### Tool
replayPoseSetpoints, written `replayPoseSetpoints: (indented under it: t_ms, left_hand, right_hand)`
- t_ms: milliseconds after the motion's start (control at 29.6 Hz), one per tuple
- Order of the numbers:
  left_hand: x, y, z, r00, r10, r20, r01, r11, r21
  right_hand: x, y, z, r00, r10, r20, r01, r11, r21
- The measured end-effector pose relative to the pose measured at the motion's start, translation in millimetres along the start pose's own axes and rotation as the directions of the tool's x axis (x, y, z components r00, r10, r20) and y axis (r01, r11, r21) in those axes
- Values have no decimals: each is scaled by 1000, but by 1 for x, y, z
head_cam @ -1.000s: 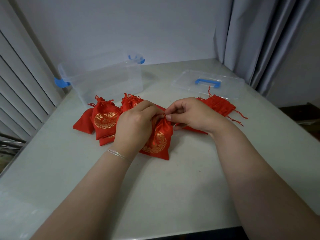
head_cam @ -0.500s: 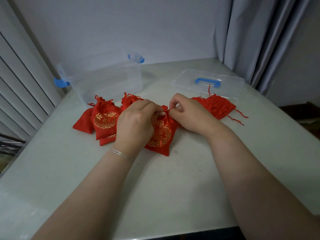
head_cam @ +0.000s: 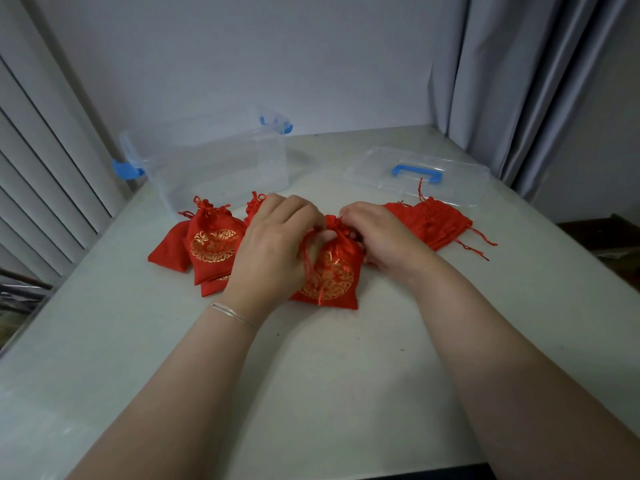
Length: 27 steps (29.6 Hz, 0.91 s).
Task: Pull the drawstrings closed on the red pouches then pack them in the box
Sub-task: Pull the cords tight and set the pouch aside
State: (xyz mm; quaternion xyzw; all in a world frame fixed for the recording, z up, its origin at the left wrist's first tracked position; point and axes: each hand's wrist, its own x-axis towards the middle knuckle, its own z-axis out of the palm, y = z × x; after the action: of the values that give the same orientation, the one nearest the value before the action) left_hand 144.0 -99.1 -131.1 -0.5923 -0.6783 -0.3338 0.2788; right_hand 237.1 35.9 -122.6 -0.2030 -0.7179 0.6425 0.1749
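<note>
Left hand and right hand pinch the gathered neck of the centre pouch, box at 11 o'clock; the cords should be drawn apart evenly until the mouth closes.

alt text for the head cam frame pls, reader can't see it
Both hands, the left hand and the right hand, pinch the gathered neck of a red pouch on a pale table. More red pouches lie left and right of it. Behind stand an open clear box and its lid.
</note>
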Motion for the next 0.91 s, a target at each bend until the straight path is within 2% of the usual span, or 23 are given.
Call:
replayPoseSetpoints:
  t_ms: [68,101,237,304,338,372,440,474,507,541,575,609,643,677,710,744,812,913]
  left_hand:
    - [-2,1,-1,993,-112,47,118,977,-179]
    - [-4,1,0,979,-185,81,200,941,-272]
    - [-4,2,-1,895,-383,227,445,742,-501]
    - [-1,5,-5,854,-444,269,511,628,-587]
    - [0,6,-6,834,-476,279,538,588,-604]
    - [0,6,-5,814,-507,285,562,562,-606]
    - [0,4,-4,775,-563,288,607,536,-586]
    - [1,5,-3,757,-584,294,626,519,-582]
    - [1,6,-3,737,-605,302,645,495,-582]
    - [2,8,-2,715,-626,312,664,467,-584]
    - [2,9,-2,688,-647,327,687,436,-582]
    - [2,10,-2,660,-668,346,712,407,-572]
    - [1,9,-3,633,-683,364,737,388,-553]
    - [1,8,-3,615,-691,380,757,382,-529]
    - [0,7,-3,604,-694,392,771,384,-508]
    - [0,6,-3,597,-697,397,779,385,-495]
    - [-1,4,-3,584,-707,399,791,385,-476]
    - [-1,1,-6,562,-697,445,809,351,-471]
  right_hand:
    - [-2,2,1,991,-123,55,135,923,-360]
    - [-2,3,2,983,-157,91,181,870,-458]
    - [-3,5,-1,955,-273,116,270,635,-724]
    - [-1,5,0,938,-330,105,290,580,-762]
    - [0,6,1,940,-328,95,289,615,-733]
    - [1,8,3,952,-297,76,273,707,-652]
    - [2,10,13,988,-144,47,151,934,-323]
    - [2,10,16,998,-33,62,38,995,-89]
    - [2,10,19,994,50,101,-61,992,114]
    - [1,10,20,988,86,129,-114,968,222]
    - [1,10,20,987,91,132,-118,970,213]
    - [0,11,19,992,52,113,-58,997,53]
    - [-1,12,17,996,-34,88,52,974,-220]
    - [-1,13,16,987,-137,79,159,863,-479]
    - [-1,15,16,966,-242,88,240,720,-651]
    - [-1,16,16,941,-324,101,287,603,-744]
    - [-1,17,19,891,-443,102,330,475,-816]
    - [0,17,21,846,-522,107,367,426,-827]
